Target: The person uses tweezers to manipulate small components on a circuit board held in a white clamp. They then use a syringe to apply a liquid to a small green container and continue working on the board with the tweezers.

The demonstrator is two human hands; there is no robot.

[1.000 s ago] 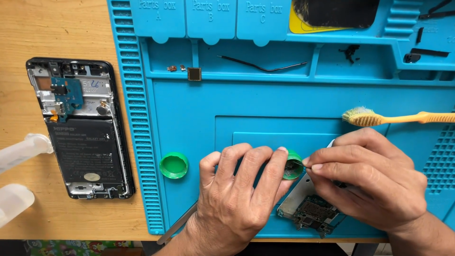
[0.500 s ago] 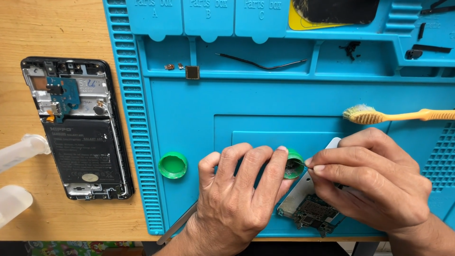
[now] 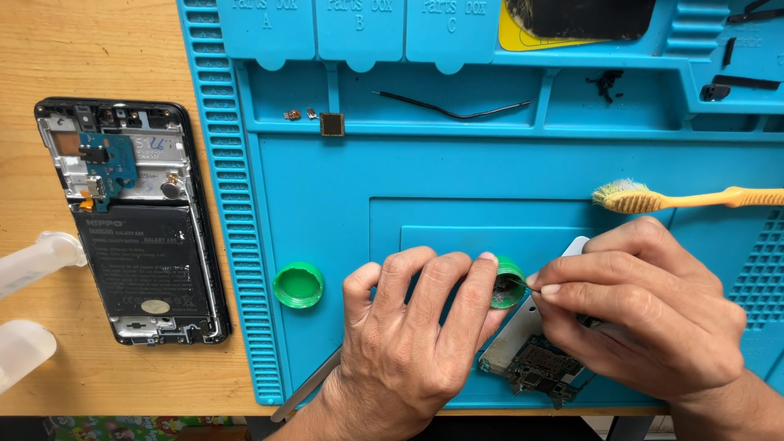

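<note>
Little has shifted since the earlier frames: both hands keep their places at the lower middle of the frame, and only the view has slid slightly.

Nearest the bottom edge, the left hand (image 3: 408, 335) lies curled over a small green pot (image 3: 508, 282), its fingers closed around the pot's side and steadying it. The right hand (image 3: 645, 314) pinches a thin metal tool (image 3: 514, 282) between thumb and forefinger, the tip reaching into the pot's dark contents. Under both hands lies a circuit board (image 3: 535, 367), partly hidden by the right hand. A slim metal rod (image 3: 306, 390) pokes out from under the left wrist.

Left of the hands, a round green lid (image 3: 298, 285) rests on the blue work mat (image 3: 327, 196). Above the right hand lies an orange toothbrush (image 3: 686, 198) with worn bristles.

At the left, on the wooden table (image 3: 90, 49), lies an opened phone (image 3: 131, 220), its black battery carrying a label in pale print. Two clear plastic bottles (image 3: 28, 269) show at the left edge.

Farther up, the mat's tray slots hold a black wire (image 3: 449, 108), a small square chip (image 3: 331, 124) and, at the top edge, a yellow pick (image 3: 523, 37) under a dark panel (image 3: 580, 16).
</note>
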